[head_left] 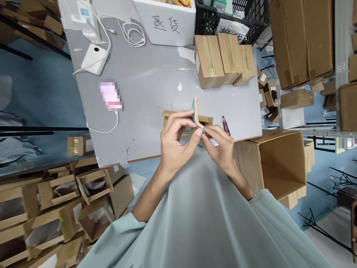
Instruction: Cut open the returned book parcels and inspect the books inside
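Both hands meet at the near edge of a grey table (150, 85). My left hand (175, 143) and my right hand (220, 145) pinch a thin strip of tan tape or cardboard (196, 111) that curls upward between them, with something teal just behind it. Under the hands lies a small open cardboard box (170, 114). A red-handled cutter (226, 125) rests on the table just right of my right hand.
Three taped cardboard boxes (223, 59) stand at the table's far right. A white bin with handwriting (167, 22), a white charger (95, 59) with cables and a blurred pink item (111, 96) lie farther back. A large open carton (279, 163) sits right; flattened boxes (55, 208) pile left.
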Motion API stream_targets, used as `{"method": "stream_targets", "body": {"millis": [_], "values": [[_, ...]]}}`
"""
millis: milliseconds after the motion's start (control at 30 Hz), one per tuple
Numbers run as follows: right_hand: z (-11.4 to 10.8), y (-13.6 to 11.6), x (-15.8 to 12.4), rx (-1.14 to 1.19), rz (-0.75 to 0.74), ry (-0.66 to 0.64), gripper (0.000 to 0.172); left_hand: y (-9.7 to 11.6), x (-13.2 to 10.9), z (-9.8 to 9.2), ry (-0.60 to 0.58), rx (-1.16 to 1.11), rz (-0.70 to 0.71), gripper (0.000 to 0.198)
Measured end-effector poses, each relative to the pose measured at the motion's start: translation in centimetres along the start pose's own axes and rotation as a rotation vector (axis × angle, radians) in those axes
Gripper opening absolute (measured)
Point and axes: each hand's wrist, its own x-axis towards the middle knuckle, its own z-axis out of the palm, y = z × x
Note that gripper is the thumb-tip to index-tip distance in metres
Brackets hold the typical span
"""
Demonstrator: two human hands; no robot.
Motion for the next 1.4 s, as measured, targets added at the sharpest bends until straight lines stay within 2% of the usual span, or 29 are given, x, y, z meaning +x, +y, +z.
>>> {"method": "stream_targets", "body": {"millis": [467, 633, 767, 867, 967, 1167, 1400], "values": [[1.0, 1.2, 0.5, -0.21, -0.071, 0.049, 0.035, -0.1, 0.7, -0.2, -0.044, -0.019, -0.057, 0.026], [1.4, 1.9, 0.3, -0.282, -0.064, -0.009, 0.04, -0.1, 1.1, -0.5, -0.054, -0.011, -0.08, 0.02], [1.7, 2.4, 0.5, -0.397, -0.132, 0.045, 0.035, -0.1, 1.3, -0.6, -0.055, -0.015, -0.104, 0.017], [1.8, 2.8, 0.6, -0.472, -0.096, 0.01, 0.033, -0.1, 1.3, -0.4, -0.059, -0.011, -0.122, 0.017], [1.9, 3.3, 0.6, -0.413, -0.033, -0.032, 0.035, -0.1, 1.4, -0.2, -0.052, 0.009, -0.145, 0.017], [2.2, 3.4, 0.6, -0.255, 0.036, -0.008, 0.038, 0.1, 1.7, 0.0, -0.034, 0.062, -0.16, 0.016], [2.3, 3.1, 0.7, -0.337, 0.01, 0.018, 0.036, 0.2, 1.6, 0.2, -0.031, 0.083, -0.17, 0.017]]}}
